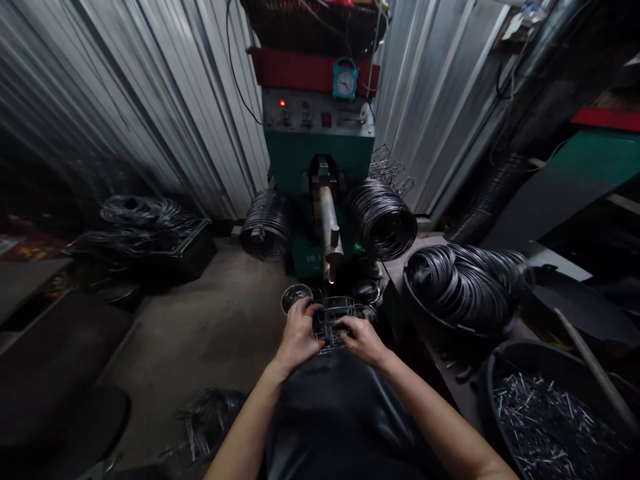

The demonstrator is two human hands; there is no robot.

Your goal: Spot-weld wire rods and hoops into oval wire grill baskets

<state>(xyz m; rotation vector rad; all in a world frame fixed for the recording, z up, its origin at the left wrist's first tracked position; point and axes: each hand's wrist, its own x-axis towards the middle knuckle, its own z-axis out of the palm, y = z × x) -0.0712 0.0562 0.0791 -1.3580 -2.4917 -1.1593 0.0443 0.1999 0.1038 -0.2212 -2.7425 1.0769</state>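
Both hands grip a small wire frame [331, 323] of rings and cross rods, close in front of my dark apron [340, 400]. My left hand [300, 335] is closed on its left side, with something orange on one finger. On the right side, my right hand [361, 337] pinches the wires with thumb and fingers. Just beyond the frame is the metal arm [330, 223] of a green machine [286, 160], with a bright spot at its lower tip. The frame's underside is partly hidden by my hands.
Coils of wire rings hang left [266, 227] and right [384, 220] of the machine. A tub of wire rings [463, 287] stands at right, above a black tub of short metal rods [560, 427] with a stick. A black crate [193, 253] with wire coils sits at left.
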